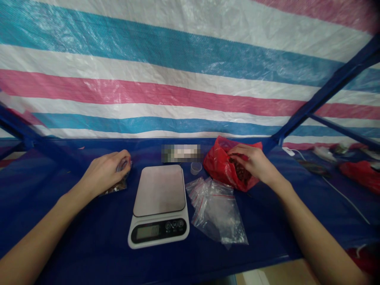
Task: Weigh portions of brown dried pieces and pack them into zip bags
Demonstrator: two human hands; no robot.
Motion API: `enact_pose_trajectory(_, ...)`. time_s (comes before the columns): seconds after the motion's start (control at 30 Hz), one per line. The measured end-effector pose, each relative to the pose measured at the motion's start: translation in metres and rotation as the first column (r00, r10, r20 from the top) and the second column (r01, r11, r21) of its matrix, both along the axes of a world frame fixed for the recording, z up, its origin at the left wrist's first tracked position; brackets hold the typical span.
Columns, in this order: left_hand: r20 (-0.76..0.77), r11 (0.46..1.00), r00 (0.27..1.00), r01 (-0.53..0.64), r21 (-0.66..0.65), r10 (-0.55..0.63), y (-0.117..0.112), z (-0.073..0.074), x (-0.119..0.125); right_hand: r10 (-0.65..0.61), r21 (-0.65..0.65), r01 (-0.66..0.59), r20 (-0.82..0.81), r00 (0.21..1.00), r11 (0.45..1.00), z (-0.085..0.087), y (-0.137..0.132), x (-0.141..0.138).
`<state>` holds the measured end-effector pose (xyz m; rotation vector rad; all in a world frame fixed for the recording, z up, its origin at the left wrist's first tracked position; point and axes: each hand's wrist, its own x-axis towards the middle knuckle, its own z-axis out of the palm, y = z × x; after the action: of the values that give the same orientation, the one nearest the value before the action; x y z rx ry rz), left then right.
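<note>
Right hand at red bag opening

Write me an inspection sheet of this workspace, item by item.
Surface: blue-covered bench, flat under the work.
Job's things: digital scale, display unreadable; small clear cup; clear zip bags with red seals, in a loose pile; red plastic bag holding dark reddish-brown pieces.
Clutter: blurred label behind the scale; second red bag far right.
Grips: left hand closed on a clear packet; right hand on the pieces, at the bag's mouth.
Cables: white cable, right of the work.
Surroundings: striped tarp on blue metal frame.
</note>
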<state>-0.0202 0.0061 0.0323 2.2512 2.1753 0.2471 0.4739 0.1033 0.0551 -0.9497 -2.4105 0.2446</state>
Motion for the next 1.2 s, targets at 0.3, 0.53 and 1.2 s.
enact_pose_trajectory(0.3,-0.006,0.974,0.984,-0.174,0.146,0.176,-0.016,0.025,-0.014,-0.076,0.061,0.089,-0.18,0.981,0.994,-0.01,-0.009,-0.009)
enact_pose_trajectory(0.53,-0.009,0.962,0.97,-0.24,0.134,0.243,-0.014,0.026,-0.024,-0.061,0.029,0.067,-0.19,0.98,0.997,-0.021,-0.005,-0.008)
enact_pose_trajectory(1.2,-0.022,0.969,0.973,-0.226,0.099,0.229,-0.012,0.02,-0.028,-0.107,0.007,0.111,-0.198,0.974,0.994,-0.014,-0.008,-0.006)
